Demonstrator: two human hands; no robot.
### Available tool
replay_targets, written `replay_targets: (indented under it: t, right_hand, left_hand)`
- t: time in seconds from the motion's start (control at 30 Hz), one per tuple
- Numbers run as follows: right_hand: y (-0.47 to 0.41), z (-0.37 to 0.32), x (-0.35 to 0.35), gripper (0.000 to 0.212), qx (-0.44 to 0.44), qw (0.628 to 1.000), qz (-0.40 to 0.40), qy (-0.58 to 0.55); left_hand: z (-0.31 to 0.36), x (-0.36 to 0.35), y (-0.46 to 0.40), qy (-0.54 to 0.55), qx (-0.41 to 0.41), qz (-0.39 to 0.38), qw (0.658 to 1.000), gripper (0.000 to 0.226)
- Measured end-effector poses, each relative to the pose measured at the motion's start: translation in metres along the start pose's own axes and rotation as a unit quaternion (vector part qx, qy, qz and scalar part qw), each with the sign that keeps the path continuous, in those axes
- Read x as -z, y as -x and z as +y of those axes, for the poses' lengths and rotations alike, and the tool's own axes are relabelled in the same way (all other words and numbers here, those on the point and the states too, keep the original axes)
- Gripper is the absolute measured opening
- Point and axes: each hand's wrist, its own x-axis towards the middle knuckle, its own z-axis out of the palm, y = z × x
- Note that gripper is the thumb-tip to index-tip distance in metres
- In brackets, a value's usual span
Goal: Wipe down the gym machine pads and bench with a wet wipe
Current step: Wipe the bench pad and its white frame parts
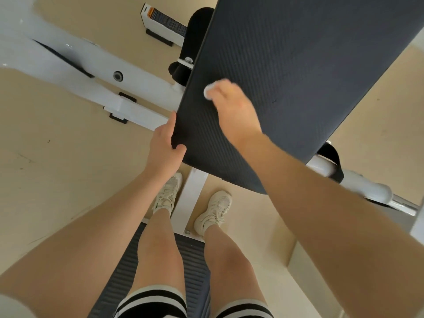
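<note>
On the ribbed, dark rubbery pad (286, 65), near its left edge, the right hand (234, 111) presses a crumpled white wet wipe (209, 91), grip curled over it. The left hand (165, 148) clasps the pad's rounded corner.

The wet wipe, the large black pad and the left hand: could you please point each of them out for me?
wet wipe (208, 91): head view, on the white edge showing past the right hand's fingertips.
large black pad (309, 72): head view, on its bare ribbed top surface.
left hand (165, 145): head view, on the back of the hand.
</note>
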Motion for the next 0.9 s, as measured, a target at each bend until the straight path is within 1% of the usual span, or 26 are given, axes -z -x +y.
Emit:
replay_targets:
  t: [0.03,0.1,0.17,0.2,0.23,0.27,0.3,0.33,0.37,0.4,0.43,0.47,0.5,0.53,0.57,0.63,0.7,0.73,0.77,0.83,0.87,0.9]
  right_hand:
    - [0.014,0.001,-0.010,0.035,0.023,1.000,-0.015,0.010]
    - [0.056,-0.002,-0.031,0.042,0.061,0.992,-0.091,0.061]
    - [0.082,0.002,-0.041,0.053,0.094,0.969,-0.195,0.118]
    - [0.091,0.004,-0.042,0.054,0.111,0.951,-0.253,0.136]
    - [0.098,0.005,-0.042,0.053,0.122,0.938,-0.293,0.142]
    - [0.100,0.006,-0.039,0.050,0.128,0.931,-0.311,0.142]
    - [0.098,0.007,-0.032,0.048,0.124,0.935,-0.305,0.136]
    - [0.092,0.010,-0.025,0.046,0.108,0.945,-0.281,0.128]
    - [0.082,0.013,-0.014,0.044,0.073,0.966,-0.224,0.108]
    - [0.070,0.017,-0.003,0.040,0.033,0.986,-0.145,0.077]
    - [0.056,0.022,0.008,0.035,-0.001,0.998,-0.055,0.036]
    - [0.041,0.029,0.021,0.029,-0.019,0.999,0.044,0.005]
    - [0.026,0.034,0.035,0.026,-0.030,0.994,0.110,-0.004]
    - [0.012,0.039,0.047,0.025,-0.039,0.990,0.135,-0.001]
    - [0.001,0.044,0.052,0.027,-0.050,0.990,0.134,0.005]
    - [-0.006,0.048,0.049,0.031,-0.075,0.991,0.111,0.001]
    - [0.012,0.045,0.032,0.033,-0.045,0.996,0.078,0.003]
    - [0.030,0.040,0.021,0.035,-0.021,0.999,0.025,0.007]
    - [0.051,0.034,0.012,0.039,-0.003,0.999,-0.053,0.014]
    - [0.091,0.024,-0.001,0.050,-0.005,0.979,-0.202,0.031]
    - [0.104,0.023,-0.005,0.053,-0.017,0.971,-0.237,0.031]
    - [0.110,0.024,-0.006,0.054,-0.020,0.969,-0.244,0.026]
  left_hand:
    - [0.000,0.000,0.000,-0.013,-0.010,0.009,1.000,0.074]
    - [0.001,-0.002,0.000,-0.038,-0.023,0.018,0.999,0.075]
    - [0.006,-0.004,0.001,-0.070,-0.025,0.014,0.997,0.075]
    - [0.009,-0.005,0.002,-0.090,-0.022,0.012,0.996,0.076]
    - [0.012,-0.006,0.003,-0.113,-0.024,0.013,0.993,0.078]
    - [0.016,-0.006,0.005,-0.139,-0.033,0.014,0.990,0.081]
    - [0.020,-0.007,0.007,-0.169,-0.051,0.018,0.984,0.084]
    - [0.025,-0.008,0.009,-0.204,-0.075,0.022,0.976,0.088]
    - [0.030,-0.008,0.009,-0.241,-0.103,0.028,0.965,0.091]
    - [0.035,-0.008,0.007,-0.276,-0.134,0.037,0.951,0.093]
    - [0.041,-0.007,0.004,-0.308,-0.163,0.047,0.936,0.095]
    - [0.046,-0.007,0.000,-0.336,-0.189,0.051,0.921,0.097]
    - [0.050,-0.007,-0.005,-0.364,-0.210,0.050,0.906,0.099]
    - [0.053,-0.007,-0.010,-0.392,-0.223,0.045,0.892,0.101]
    - [0.055,-0.007,-0.014,-0.418,-0.228,0.039,0.878,0.102]
    - [0.058,-0.009,-0.019,-0.451,-0.226,0.035,0.863,0.105]
    - [0.059,-0.012,-0.018,-0.461,-0.220,0.041,0.859,0.107]
    - [0.060,-0.014,-0.017,-0.463,-0.214,0.041,0.859,0.108]
    - [0.061,-0.015,-0.015,-0.464,-0.207,0.040,0.860,0.108]
    - [0.063,-0.016,-0.015,-0.469,-0.198,0.038,0.860,0.106]
    - [0.065,-0.016,-0.014,-0.473,-0.197,0.037,0.858,0.104]
    - [0.067,-0.015,-0.013,-0.474,-0.198,0.036,0.857,0.103]
